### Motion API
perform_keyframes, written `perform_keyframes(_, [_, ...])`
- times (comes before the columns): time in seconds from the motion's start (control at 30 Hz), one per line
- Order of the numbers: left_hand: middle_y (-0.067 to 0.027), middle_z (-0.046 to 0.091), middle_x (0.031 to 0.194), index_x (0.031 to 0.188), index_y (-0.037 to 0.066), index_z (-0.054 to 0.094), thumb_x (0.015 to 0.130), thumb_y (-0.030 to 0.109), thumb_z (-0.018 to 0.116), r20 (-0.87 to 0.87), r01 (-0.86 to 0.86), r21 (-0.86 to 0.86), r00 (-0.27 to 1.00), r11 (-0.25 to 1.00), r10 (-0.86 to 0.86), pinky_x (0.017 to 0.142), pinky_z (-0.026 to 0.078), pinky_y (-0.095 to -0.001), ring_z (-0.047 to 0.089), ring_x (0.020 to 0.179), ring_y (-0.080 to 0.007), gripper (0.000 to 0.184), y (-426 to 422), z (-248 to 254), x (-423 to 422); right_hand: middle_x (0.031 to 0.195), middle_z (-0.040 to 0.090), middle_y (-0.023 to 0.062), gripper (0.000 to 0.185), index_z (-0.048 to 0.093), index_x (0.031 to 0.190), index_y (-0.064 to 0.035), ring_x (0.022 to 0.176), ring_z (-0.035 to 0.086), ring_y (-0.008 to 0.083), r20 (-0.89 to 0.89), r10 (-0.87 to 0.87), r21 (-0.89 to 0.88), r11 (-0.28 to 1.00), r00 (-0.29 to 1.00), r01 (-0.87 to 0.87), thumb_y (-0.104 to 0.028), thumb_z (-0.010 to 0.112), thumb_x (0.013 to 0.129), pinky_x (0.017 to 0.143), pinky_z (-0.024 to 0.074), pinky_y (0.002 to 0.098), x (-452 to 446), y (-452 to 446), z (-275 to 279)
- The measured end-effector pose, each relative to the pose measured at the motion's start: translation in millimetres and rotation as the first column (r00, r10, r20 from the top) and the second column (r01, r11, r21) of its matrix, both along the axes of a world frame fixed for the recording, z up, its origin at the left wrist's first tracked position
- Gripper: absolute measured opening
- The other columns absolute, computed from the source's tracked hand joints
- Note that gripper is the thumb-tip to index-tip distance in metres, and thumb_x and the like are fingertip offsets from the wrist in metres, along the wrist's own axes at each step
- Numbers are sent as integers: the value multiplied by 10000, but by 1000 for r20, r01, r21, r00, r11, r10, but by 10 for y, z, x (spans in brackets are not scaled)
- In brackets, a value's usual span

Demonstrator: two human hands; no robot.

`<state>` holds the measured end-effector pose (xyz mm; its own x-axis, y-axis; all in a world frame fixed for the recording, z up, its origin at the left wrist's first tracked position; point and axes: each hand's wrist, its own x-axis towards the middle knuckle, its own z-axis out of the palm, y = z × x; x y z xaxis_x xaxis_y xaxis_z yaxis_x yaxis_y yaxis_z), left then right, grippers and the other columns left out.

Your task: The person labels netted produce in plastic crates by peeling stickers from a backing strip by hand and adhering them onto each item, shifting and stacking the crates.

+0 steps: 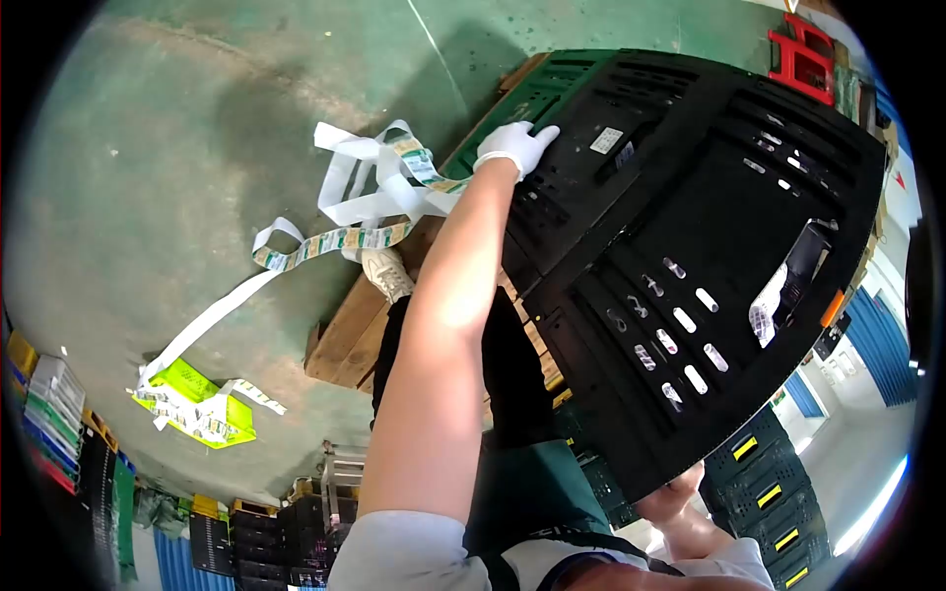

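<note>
Blk panel btwn L hand, R hand

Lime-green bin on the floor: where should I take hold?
Probably the bin is best gripped by its wall at the picture's lower-right corner, coming from that side: bare lime green shows there, while paper strips trail over its left and upper-right edges.

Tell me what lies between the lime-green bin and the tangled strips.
Head view: a white strip stretches over green floor from bin to tangle.
</note>
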<state>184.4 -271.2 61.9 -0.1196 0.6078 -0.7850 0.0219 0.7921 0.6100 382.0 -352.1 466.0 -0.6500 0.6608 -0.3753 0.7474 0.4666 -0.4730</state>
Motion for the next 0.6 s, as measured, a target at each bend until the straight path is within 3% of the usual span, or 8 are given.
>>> perform_keyframes(0.17, [-127, 635, 1132, 1220, 96, 583, 862, 587, 452, -197, 14, 134, 980, 991, 12, 914, 444, -346, 612, 1014, -291, 621, -201, -30, -65, 813, 637, 144, 138, 650, 775, -1, 759, 616, 305, 54, 30, -68, 997, 998, -27, -29, 648, 640, 681, 457, 366, 15, 62, 71])
perform_keyframes(0.27, [-131, 668, 1038, 1104, 53, 636, 917, 423, 501, -186, -279, 149, 935, 949, 303, 833, 464, -326, 620, 965, -256, 436, -940, 384, -412, 971, 609, 201, 423, 584, 1053, 30, 883, 592, 365, -36, 101, -103, 989, 994, -104, -158, 690, 689, 787, 459, 406, 92, 91, 121])
perform_keyframes(0.3, [-130, 662, 910, 1022, 68, 646, 918, 353, 498, 82, -577, 202, 815, 791, 573, 790, 464, -325, 619, 863, -242, 338, -1287, 425, -406, 987, 602, 212, 457, 560, 1063, 46, 905, 590, 378, -132, 82, -63, 994, 988, -91, -178, 717, 698, 794, 460, 418, 63, 89, 117])
perform_keyframes(0.33, [-104, 656, 810, 957, 33, 658, 933, 280, 498, -28, -534, 243, 831, 810, 556, 714, 483, -309, 616, 757, -191, 295, -1645, 655, -514, 1046, 576, 214, 502, 519, 1125, 53, 962, 568, 361, -192, -20, -111, 994, 981, -2, -207, 693, 733, 835, 442, 418, 121, 85, 127])
perform_keyframes(0.37, [-79, 644, 737, 916, 14, 666, 951, 277, 498, 171, -768, 2, 631, 640, 757, 621, 491, -294, 600, 653, -155, 314, -1888, 995, -611, 1105, 550, 217, 548, 477, 1187, 60, 1019, 546, 345, -244, -126, -169, 982, 961, 86, -237, 670, 769, 875, 425, 418, 212, 55, 131])
perform_keyframes(0.43, [-37, 613, 687, 824, 19, 653, 973, 270, 490, 178, -753, 105, 656, 649, 733, 492, 419, -248, 540, 578, -71, 334, -2367, 1627, -645, 1172, 523, 198, 467, 475, 1219, 49, 1081, 507, 304, -454, -368, -145, 929, 812, 341, -147, 577, 807, 930, 398, 413, 176, -98, 84])
perform_keyframes(0.5, [-9, 571, 668, 790, 24, 626, 975, 262, 489, 155, -804, 244, 585, 543, 796, 485, 373, -230, 496, 566, -45, 331, -2338, 2498, -496, 1114, 559, 178, 442, 496, 1207, 30, 1064, 525, 299, -606, -182, -124, 983, 774, 134, -107, 599, 800, 915, 413, 411, -119, -107, 271])
perform_keyframes(0.6, [25, 504, 671, 785, 18, 595, 977, 265, 486, 82, -796, 305, 570, 524, 818, 530, 357, -205, 469, 581, -39, 330, -2075, 3696, -344, 996, 595, 115, 363, 563, 1125, 10, 937, 567, 239, -481, -135, -268, 963, 866, 1, -109, 669, 800, 824, 455, 358, -987, -172, 597])
